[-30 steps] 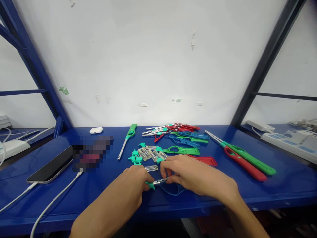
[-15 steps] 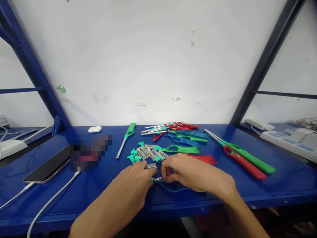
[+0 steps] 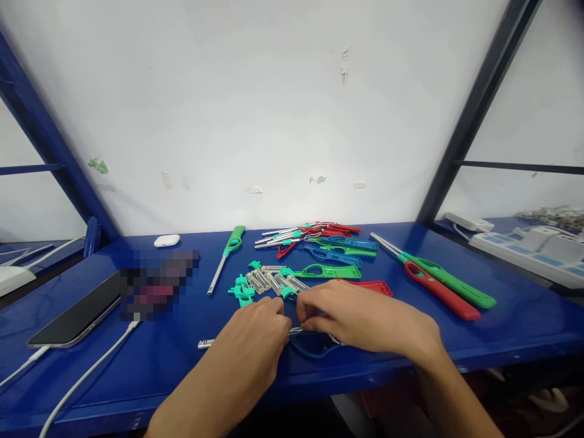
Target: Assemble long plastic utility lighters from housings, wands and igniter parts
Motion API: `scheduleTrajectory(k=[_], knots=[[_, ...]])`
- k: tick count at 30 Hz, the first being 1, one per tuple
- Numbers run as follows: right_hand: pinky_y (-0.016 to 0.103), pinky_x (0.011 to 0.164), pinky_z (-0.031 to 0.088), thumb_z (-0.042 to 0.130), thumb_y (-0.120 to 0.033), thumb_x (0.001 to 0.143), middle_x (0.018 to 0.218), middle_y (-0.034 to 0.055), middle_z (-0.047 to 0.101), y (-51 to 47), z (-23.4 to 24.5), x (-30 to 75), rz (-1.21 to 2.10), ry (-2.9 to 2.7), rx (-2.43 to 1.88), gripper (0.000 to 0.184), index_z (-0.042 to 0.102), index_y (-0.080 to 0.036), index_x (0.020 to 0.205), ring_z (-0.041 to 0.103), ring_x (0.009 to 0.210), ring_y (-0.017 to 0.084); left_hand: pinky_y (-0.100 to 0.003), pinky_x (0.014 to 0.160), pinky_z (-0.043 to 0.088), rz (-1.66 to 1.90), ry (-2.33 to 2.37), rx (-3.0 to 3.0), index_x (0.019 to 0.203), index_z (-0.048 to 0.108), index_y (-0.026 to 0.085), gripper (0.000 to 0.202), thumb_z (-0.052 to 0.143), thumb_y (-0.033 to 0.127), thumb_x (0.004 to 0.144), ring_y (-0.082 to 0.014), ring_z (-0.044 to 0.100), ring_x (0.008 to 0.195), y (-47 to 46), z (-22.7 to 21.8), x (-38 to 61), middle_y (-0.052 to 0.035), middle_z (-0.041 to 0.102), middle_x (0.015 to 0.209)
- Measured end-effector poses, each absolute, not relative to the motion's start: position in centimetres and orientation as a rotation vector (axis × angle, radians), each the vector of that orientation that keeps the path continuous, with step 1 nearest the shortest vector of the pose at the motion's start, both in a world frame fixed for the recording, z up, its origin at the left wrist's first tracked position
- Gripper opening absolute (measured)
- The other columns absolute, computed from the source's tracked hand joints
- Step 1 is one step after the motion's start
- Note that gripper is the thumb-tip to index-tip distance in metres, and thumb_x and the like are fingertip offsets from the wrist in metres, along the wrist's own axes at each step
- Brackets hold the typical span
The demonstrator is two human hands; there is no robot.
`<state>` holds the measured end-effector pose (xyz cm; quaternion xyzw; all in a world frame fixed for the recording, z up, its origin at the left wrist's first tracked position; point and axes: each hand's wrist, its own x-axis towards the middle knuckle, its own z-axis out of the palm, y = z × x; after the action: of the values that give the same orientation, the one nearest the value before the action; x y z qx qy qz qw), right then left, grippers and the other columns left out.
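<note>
Near the table's front edge lies an open blue lighter half-shell with thin white wires along it, partly under my hands. My left hand is closed over the lighter's front part, fingers curled down; a metal tube tip pokes out beyond the wrist. Pinched fingers of my right hand are at the wires above the shell; what they hold is hidden. Just behind, clear fuel tanks and teal plastic parts lie in a loose pile, beside a green half-shell and a red half-shell.
Several red lighter assemblies and blue half-shells are piled by the wall. A green lighter lies left of them. Red and green lighters lie right. A phone, charging cable and white earbud case are left.
The view has shifted slightly. My left hand has moved a little right and down, closer to the right hand. The metal tube tip now shows at left; the clear tank by my left fingers is hidden.
</note>
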<state>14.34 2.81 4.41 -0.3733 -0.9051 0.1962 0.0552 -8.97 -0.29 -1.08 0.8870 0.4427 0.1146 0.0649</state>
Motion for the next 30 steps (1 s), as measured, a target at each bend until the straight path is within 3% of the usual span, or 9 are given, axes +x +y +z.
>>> scheduleTrajectory(k=[5, 10, 13, 16, 21, 30], knots=[[0.033, 0.08, 0.044, 0.061, -0.045, 0.103, 0.099, 0.0005, 0.074, 2.4, 5.5, 16.7, 0.592, -2.656, -1.266, 0.02, 0.07, -0.027, 0.103, 0.065, 0.096, 0.023, -0.044, 0.089, 0.053, 0.176, 1.366, 2.702, 0.103, 0.071, 0.024, 0.029, 0.048, 0.006, 0.099, -0.0275, 0.066, 0.101, -0.4, -0.5, -9.0, -0.0064, 0.069, 0.113], [0.03, 0.073, 0.045, 0.082, -0.063, 0.081, 0.1, -0.0012, 0.073, 2.0, 6.2, 18.1, 0.775, -2.569, -1.489, 0.04, 0.075, -0.029, 0.1, 0.065, 0.093, 0.023, -0.038, 0.09, 0.056, 0.171, 1.42, 2.696, 0.093, 0.072, 0.019, 0.026, 0.05, 0.01, 0.104, -0.0216, 0.069, 0.095, -0.8, 0.7, -8.2, -0.0072, 0.07, 0.107], [0.029, 0.068, 0.043, 0.089, -0.054, 0.077, 0.098, -0.002, 0.074, 1.8, 6.2, 17.7, 0.844, -2.605, -1.531, 0.034, 0.076, -0.028, 0.096, 0.066, 0.09, 0.022, -0.04, 0.091, 0.059, 0.159, 1.412, 2.705, 0.11, 0.071, 0.017, 0.014, 0.061, 0.025, 0.106, -0.0212, 0.07, 0.099, -0.7, 0.8, -8.0, -0.0077, 0.07, 0.116], [0.029, 0.071, 0.043, 0.084, -0.041, 0.086, 0.096, -0.0014, 0.076, 1.6, 6.2, 17.3, 0.797, -2.67, -1.51, 0.018, 0.077, -0.027, 0.095, 0.067, 0.092, 0.021, -0.044, 0.091, 0.062, 0.152, 1.409, 2.71, 0.129, 0.065, 0.018, 0.033, 0.068, 0.037, 0.103, -0.0234, 0.07, 0.106, -0.5, 0.7, -8.1, -0.0098, 0.068, 0.128], [0.029, 0.078, 0.045, 0.071, -0.029, 0.097, 0.101, -0.0019, 0.078, 1.5, 6.1, 17.9, 0.746, -2.706, -1.39, 0.007, 0.077, -0.028, 0.099, 0.069, 0.096, 0.02, -0.045, 0.092, 0.061, 0.177, 1.416, 2.709, 0.13, 0.065, 0.018, 0.032, 0.067, 0.037, 0.104, -0.0238, 0.07, 0.108, -0.5, 0.3, -8.3, -0.0102, 0.067, 0.129], [0.026, 0.07, 0.042, 0.08, -0.028, 0.09, 0.091, -0.0049, 0.075, 2.2, 6.0, 17.5, 0.828, -2.685, -1.425, 0.007, 0.074, -0.028, 0.093, 0.066, 0.085, 0.017, -0.044, 0.092, 0.061, 0.173, 1.407, 2.72, 0.129, 0.065, 0.018, 0.031, 0.067, 0.037, 0.104, -0.0235, 0.07, 0.107, -0.5, 0.2, -8.4, -0.01, 0.067, 0.129]])
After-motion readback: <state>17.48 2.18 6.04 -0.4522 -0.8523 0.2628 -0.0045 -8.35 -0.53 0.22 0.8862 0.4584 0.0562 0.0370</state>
